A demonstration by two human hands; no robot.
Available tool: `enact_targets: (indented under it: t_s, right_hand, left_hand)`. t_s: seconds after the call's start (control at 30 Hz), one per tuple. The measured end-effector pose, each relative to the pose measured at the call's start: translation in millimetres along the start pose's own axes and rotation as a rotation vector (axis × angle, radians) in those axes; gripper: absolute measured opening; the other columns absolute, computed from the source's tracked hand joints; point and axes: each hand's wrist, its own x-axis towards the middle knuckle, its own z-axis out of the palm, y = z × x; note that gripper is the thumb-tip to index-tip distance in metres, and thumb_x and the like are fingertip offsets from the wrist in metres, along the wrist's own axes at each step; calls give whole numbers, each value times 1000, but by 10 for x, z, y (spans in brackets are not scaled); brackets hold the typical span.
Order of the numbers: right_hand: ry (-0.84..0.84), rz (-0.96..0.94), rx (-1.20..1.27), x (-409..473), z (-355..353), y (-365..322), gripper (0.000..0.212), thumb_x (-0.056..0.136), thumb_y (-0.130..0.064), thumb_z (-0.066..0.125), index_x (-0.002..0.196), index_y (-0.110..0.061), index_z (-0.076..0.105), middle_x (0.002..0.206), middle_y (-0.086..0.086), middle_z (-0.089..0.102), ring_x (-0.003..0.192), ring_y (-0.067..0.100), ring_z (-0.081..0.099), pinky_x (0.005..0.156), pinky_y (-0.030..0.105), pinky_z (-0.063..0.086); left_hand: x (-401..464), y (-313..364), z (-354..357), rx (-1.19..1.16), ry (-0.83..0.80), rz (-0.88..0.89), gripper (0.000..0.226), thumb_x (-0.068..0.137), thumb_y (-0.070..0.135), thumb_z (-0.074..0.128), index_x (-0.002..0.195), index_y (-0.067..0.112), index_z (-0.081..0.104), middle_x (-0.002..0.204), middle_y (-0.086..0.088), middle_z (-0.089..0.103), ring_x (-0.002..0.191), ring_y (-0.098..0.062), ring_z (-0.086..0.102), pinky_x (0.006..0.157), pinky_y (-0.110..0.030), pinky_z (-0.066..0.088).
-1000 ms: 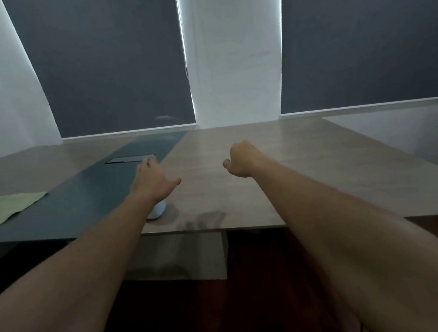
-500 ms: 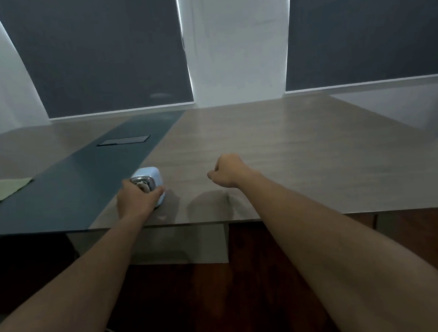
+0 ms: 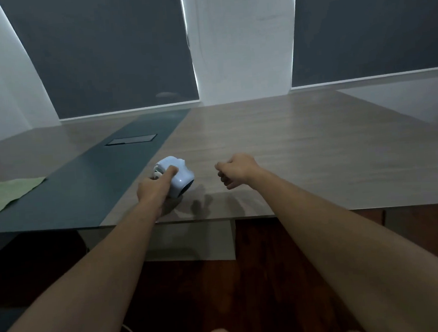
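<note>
Close to the front edge of the tabletop [image 3: 304, 159] is the pale blue device [image 3: 183, 179], gripped by the left hand [image 3: 152, 190], the right hand [image 3: 239, 168] curled empty nearby, so a firm, level lift seems wise.

A green cloth [image 3: 8, 194] lies left on the wooden table [image 3: 316, 145], a black hatch [image 3: 131, 139] beyond.

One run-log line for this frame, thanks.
left hand: grips light-blue device | right hand: curled, empty | device: tilted, near table front edge
</note>
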Motion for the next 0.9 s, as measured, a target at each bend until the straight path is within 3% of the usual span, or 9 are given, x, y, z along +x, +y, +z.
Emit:
enact_targets:
  t_s: [0.03, 0.1, 0.3, 0.4, 0.47, 0.7, 0.9]
  right_hand:
    - [-4, 29, 70, -37, -34, 11, 31, 93, -29, 59, 87, 1, 64, 80, 16, 60, 71, 28, 59, 83, 42, 60]
    - [-4, 76, 175, -106, -109, 49, 42, 91, -38, 62, 94, 4, 65, 84, 16, 62, 72, 27, 61, 78, 41, 61]
    - [-108, 82, 351, -332, -350, 148, 63, 84, -58, 63, 112, -2, 60, 108, 22, 67, 96, 35, 70, 74, 40, 62]
    - [-138, 84, 420, -440, -474, 168, 73, 81, -62, 65, 116, 3, 60, 112, 27, 66, 98, 37, 70, 70, 37, 62]
    - [-141, 80, 450, -487, -546, 189, 78, 80, -61, 66, 115, 8, 61, 113, 28, 66, 100, 38, 70, 74, 38, 62]
    - [-114, 53, 497, -667, -906, 423, 64, 82, -45, 73, 114, 10, 63, 116, 30, 66, 107, 40, 67, 88, 42, 59]
    - [-93, 11, 497, -804, -1097, 545, 49, 80, -37, 78, 103, 5, 67, 101, 25, 70, 90, 31, 71, 79, 35, 61]
  left_hand:
    - [-23, 19, 38, -85, -49, -26, 52, 60, 40, 79, 99, 10, 65, 107, -12, 67, 86, -28, 68, 62, -41, 61]
    - [-58, 59, 119, -204, -146, -74, 53, 69, 32, 79, 110, 5, 58, 108, -16, 64, 84, -29, 67, 56, -42, 61]
    - [-270, 161, 439, -293, -383, -94, 49, 74, 32, 72, 115, 10, 57, 113, -20, 66, 90, -32, 68, 62, -40, 61]
    - [-381, 205, 602, -292, -467, -75, 58, 63, 34, 74, 114, 10, 61, 115, -23, 68, 90, -33, 69, 66, -43, 59]
    - [-442, 232, 685, -271, -496, -52, 46, 67, 32, 73, 107, 11, 63, 110, -21, 69, 86, -30, 69, 65, -41, 60]
    - [-692, 301, 977, -242, -651, -37, 55, 62, 30, 71, 113, 13, 60, 107, -14, 67, 86, -27, 66, 56, -35, 59]
    - [-834, 332, 1134, -213, -712, -11, 74, 59, 33, 73, 127, 10, 57, 116, -16, 66, 90, -26, 66, 58, -34, 58]
